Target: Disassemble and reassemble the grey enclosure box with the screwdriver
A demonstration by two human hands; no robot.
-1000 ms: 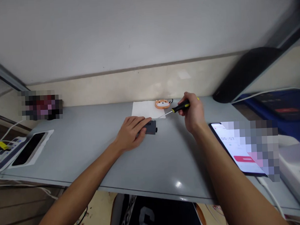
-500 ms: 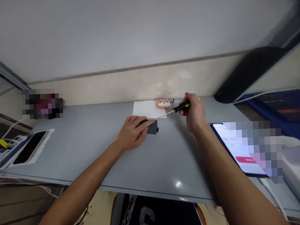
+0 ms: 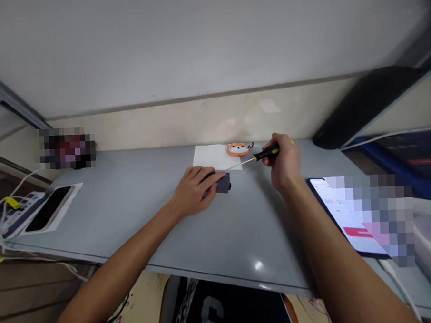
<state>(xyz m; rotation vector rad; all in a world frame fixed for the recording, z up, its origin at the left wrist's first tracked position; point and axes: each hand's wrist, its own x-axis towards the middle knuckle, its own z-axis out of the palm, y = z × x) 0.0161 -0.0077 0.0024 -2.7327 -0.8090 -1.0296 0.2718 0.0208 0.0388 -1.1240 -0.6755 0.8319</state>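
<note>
My left hand (image 3: 195, 191) is closed around a small dark grey box (image 3: 223, 183) on the desk, its index finger lying along the top. The box's right end shows, with a small black piece sticking out; the rest is under my fingers. In my right hand (image 3: 285, 161) is a screwdriver (image 3: 267, 152) with a black and yellow handle. Its thin metal shaft slants down to the left, and the tip meets the box's upper edge near my left fingertip. Behind the box lies a white sheet of paper (image 3: 210, 157), with an orange animal-faced case (image 3: 238, 149) on its right part.
A lit phone (image 3: 341, 213) lies right of my right forearm, a cable at its lower end. On the left are a dark-screened phone (image 3: 49, 209) on white paper and a power strip (image 3: 20, 215) with cables. A black cylinder (image 3: 359, 107) leans at the back right.
The whole view has shifted slightly, so everything appears a little further right. My hands, the screwdriver and the box keep nearly the same positions relative to each other.
</note>
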